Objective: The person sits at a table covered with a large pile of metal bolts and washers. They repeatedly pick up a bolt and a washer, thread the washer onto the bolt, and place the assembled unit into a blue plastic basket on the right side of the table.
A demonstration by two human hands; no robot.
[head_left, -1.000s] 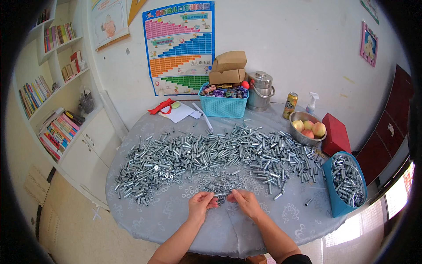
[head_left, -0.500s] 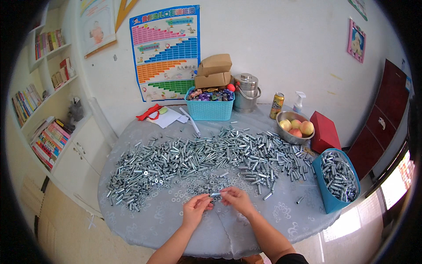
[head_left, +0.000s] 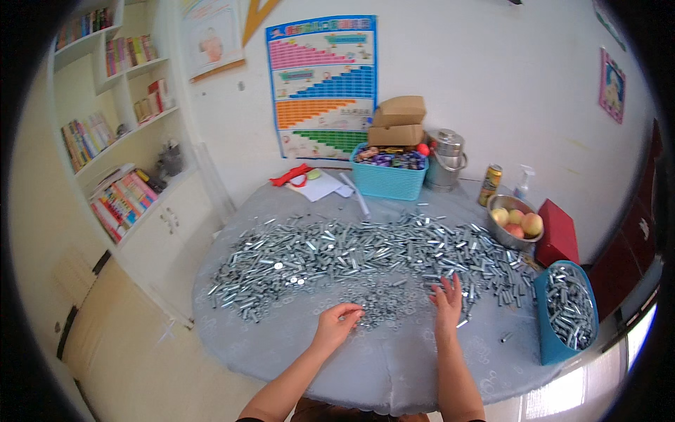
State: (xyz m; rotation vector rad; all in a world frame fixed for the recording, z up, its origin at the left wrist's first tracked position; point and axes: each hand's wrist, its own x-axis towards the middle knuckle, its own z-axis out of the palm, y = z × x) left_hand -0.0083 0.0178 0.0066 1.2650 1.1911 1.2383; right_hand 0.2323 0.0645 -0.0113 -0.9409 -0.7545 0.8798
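Head view: grey cloth-covered table (head_left: 295,366), broad heap of metal tubes (head_left: 394,243) lying every which way across its middle. Nearer the person, a looser patch of small metal rings (head_left: 383,299), spread flat at the heap's front edge. Left hand (head_left: 336,326) at the patch's left side, thumb and fingertips drawn narrowly together; cannot tell whether a piece sits between them. Right hand (head_left: 446,309) at the right of the rings, by the heap's near edge, fingers spread wide and pointing away from the body; contact with the tubes under the fingertips unclear. A few bright round discs (head_left: 278,266) among the tubes on the left. Single tube (head_left: 506,337) on cloth, well apart, toward the right. Beyond it, at table's edge, blue bin (head_left: 550,341) loaded with similar tubes. Far side: red box (head_left: 559,235) beside a steel bowl (head_left: 517,243) of round fruit (head_left: 532,224); yellow can (head_left: 491,184) behind; turquoise basket (head_left: 387,181) of wrapped pieces farther left, metal canister (head_left: 444,165) just beside.
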